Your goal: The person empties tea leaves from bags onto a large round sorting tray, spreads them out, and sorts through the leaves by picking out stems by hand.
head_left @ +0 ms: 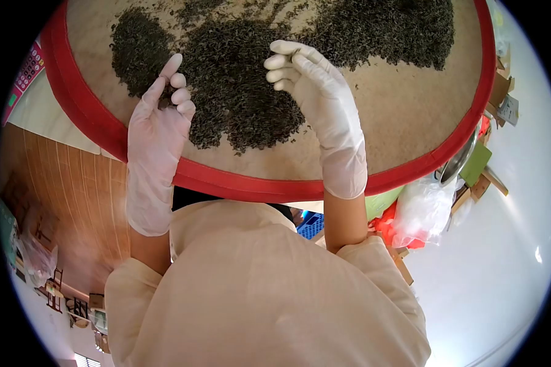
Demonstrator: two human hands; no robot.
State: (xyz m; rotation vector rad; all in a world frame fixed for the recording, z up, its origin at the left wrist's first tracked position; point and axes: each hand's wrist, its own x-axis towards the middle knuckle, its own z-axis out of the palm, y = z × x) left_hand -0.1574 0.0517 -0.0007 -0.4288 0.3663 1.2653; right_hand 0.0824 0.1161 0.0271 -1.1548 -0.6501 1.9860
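Dark, curled dried tea leaves (pixel 232 79) lie in heaps on a round beige tray with a red cloth rim (pixel 245 186). Both my hands wear thin whitish gloves. My left hand (pixel 162 116) is above the tray's left part, palm turned up and fingers curled; a few dark leaves show in its hollow, between thumb and fingers. Over the right side of the middle heap, my right hand (pixel 315 79) has its thumb bent against the index finger in a pinch. Anything between those fingertips is too small to make out.
A smaller leaf heap (pixel 139 49) lies left, and a wide one (pixel 392 30) at the back right. A pink device with keys (pixel 27 76) sits beyond the left rim. Plastic bags (pixel 425 211), a metal bowl (pixel 460 158) and cardboard are at the right.
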